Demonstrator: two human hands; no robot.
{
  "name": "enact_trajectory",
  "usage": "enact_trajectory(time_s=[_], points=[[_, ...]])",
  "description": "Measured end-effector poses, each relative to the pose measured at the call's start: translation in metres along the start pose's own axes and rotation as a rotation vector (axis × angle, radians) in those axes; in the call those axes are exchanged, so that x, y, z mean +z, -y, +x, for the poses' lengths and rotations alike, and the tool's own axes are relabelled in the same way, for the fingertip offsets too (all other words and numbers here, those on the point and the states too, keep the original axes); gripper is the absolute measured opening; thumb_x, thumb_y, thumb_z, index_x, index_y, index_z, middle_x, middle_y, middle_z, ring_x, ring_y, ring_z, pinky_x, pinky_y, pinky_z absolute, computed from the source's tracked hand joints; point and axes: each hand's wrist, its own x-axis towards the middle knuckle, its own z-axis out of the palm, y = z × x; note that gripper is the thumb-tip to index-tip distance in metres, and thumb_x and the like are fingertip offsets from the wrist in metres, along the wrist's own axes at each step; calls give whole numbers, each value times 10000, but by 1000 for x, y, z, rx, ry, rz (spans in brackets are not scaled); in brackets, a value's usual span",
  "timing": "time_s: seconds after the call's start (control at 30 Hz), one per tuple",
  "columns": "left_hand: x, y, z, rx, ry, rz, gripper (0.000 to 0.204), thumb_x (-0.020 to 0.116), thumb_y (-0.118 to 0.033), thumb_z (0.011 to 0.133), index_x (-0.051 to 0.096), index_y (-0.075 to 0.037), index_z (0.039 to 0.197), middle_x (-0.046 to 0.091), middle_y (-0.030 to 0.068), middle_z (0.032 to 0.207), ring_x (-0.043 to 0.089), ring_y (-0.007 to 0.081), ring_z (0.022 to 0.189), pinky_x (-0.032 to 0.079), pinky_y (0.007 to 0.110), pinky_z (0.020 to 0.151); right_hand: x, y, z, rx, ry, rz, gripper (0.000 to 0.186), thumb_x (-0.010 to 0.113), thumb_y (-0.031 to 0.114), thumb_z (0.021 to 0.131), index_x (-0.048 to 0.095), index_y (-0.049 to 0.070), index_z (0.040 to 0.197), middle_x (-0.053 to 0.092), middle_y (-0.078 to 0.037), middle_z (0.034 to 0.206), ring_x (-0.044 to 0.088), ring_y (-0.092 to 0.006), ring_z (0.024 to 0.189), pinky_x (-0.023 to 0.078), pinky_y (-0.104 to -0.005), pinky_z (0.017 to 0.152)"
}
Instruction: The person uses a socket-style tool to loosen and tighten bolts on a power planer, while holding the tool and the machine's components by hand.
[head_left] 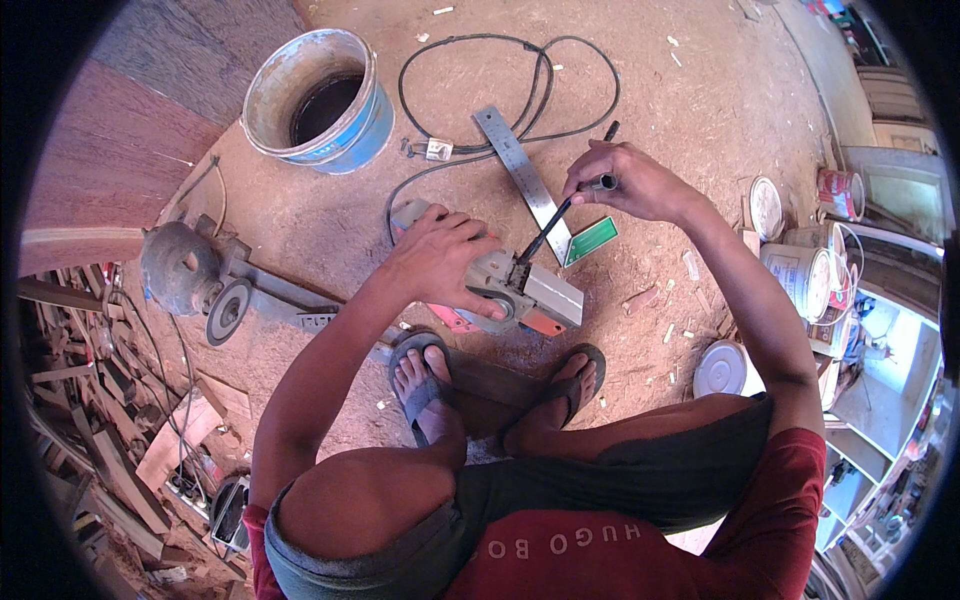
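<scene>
A power planer (pixel 553 297) with a grey and red body lies on the ground in front of my feet. My left hand (pixel 440 255) is spread over its body, fingers apart, pressing it from the left. In my right hand (pixel 635 180) is a black socket wrench (pixel 543 238), held at a slant with its lower end against the planer's middle. Another dark rod end (pixel 612 131) sticks out above that hand; whether it belongs to the same wrench I cannot tell. Just beyond the planer lies a try square (pixel 520 165) with a steel blade and green handle.
A black cord (pixel 405 90) loops over the dusty ground beyond the planer. At upper left stands a blue and white bucket (pixel 370 125) with dark liquid. A motor with a grinding wheel (pixel 230 312) sits left, near scrap wood (pixel 125 480). Paint pails (pixel 797 278) and shelves line the right.
</scene>
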Motion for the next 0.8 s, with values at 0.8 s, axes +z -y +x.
enact_trajectory(time_s=[0.8], points=[[0,0,-1,-2,0,10,992,776,-814,615,684,-126,1323,671,87,1294,606,271,1240,381,418,1075,4,1,1,-53,-32,-83,204,773,252,906,792,86,1023,778,-51,1040,694,-251,1031,582,-447,929]])
